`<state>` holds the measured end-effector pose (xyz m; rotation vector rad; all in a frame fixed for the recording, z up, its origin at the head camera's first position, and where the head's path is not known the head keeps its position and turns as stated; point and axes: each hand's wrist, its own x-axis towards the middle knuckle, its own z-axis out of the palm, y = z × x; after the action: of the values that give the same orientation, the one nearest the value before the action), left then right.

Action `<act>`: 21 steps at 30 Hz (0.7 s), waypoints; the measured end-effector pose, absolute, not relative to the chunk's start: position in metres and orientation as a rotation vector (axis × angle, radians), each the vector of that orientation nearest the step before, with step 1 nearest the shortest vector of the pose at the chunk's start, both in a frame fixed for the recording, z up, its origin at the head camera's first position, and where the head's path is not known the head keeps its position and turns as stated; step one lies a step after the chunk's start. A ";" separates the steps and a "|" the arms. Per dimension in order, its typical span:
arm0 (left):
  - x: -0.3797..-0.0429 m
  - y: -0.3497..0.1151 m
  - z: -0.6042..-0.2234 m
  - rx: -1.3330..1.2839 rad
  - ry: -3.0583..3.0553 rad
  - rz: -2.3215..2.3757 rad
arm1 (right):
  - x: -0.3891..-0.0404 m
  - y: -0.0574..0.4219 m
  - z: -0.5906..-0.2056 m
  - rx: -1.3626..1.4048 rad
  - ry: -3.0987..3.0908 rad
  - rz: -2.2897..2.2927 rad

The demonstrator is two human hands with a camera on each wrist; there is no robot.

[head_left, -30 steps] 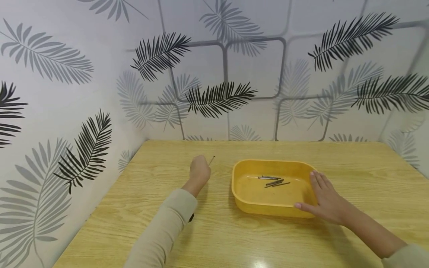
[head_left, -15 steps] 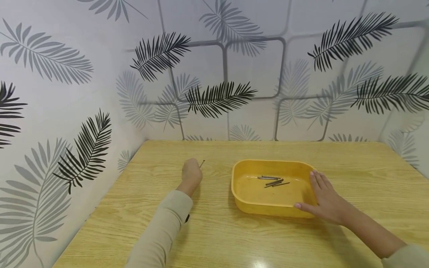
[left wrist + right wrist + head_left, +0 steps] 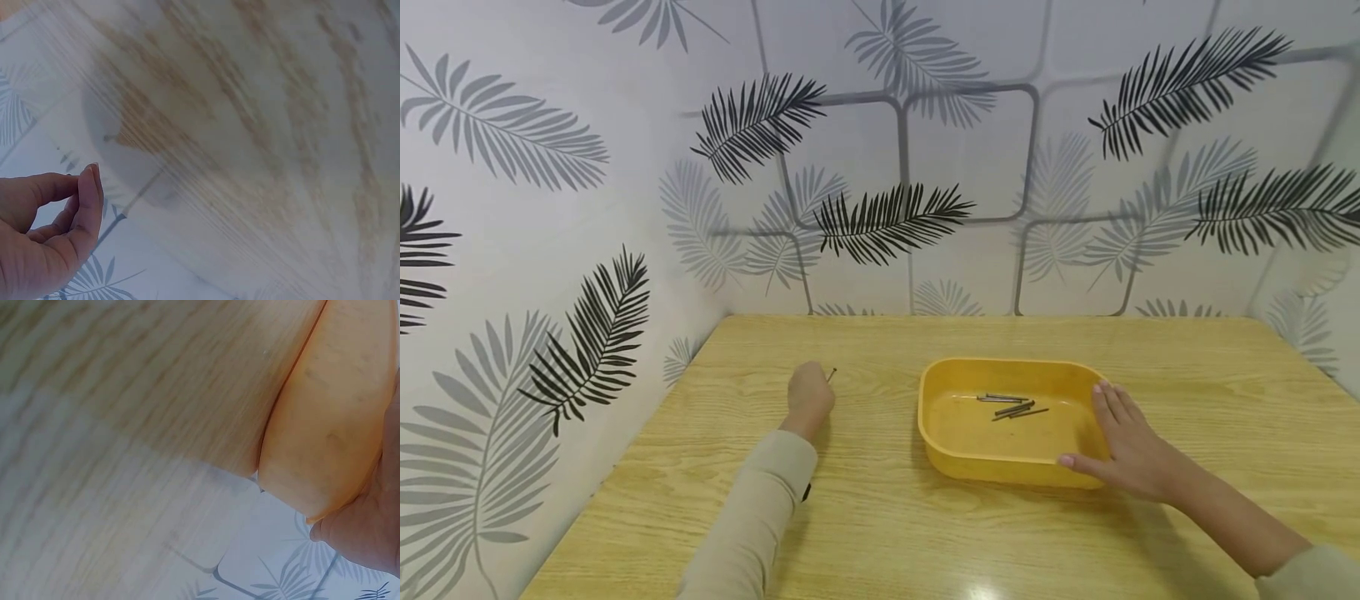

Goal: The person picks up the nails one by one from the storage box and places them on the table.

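Evidently the left hand [image 3: 811, 393] has a narrow grip: thumb and fingertips meet in a pinch around a slim, dark metal nail [image 3: 831, 376], whose headed end pokes out beyond the fist toward the far side. That nail is above the pale yellow, wood-grained table [image 3: 865, 533], to the left of a shallow, rounded, yellow-orange tray [image 3: 1000, 472] and well apart from it. Whether its point touches the wood I cannot tell (the hand hides the lower part).

Several similar loose grey nails [image 3: 1013, 410] lie on the tray's floor, some crossing. The right hand [image 3: 1127, 450] rests at the tray's right end, fingers straight along the rim and thumb spread to the near corner; it holds no nail that I can see.

A nail like this should be light, rigid and hard to damage, though smooth and apt to roll between fingertips; mid-shank, clear of the sharp tip, seems the best place to pinch. The tray, probably plastic, looks light enough to slide, so steadying it by the rim makes sense.
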<state>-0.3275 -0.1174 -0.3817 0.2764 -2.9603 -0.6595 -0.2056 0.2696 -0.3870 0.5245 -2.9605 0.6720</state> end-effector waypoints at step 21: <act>-0.323 -0.144 -0.386 0.307 -2.948 -0.684 | -0.206 0.271 -0.386 0.533 -2.979 0.692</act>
<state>-0.3231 -0.1442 -0.3858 0.3069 -2.9481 -0.6839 -0.2063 0.2710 -0.3863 0.5334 -2.9789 0.6919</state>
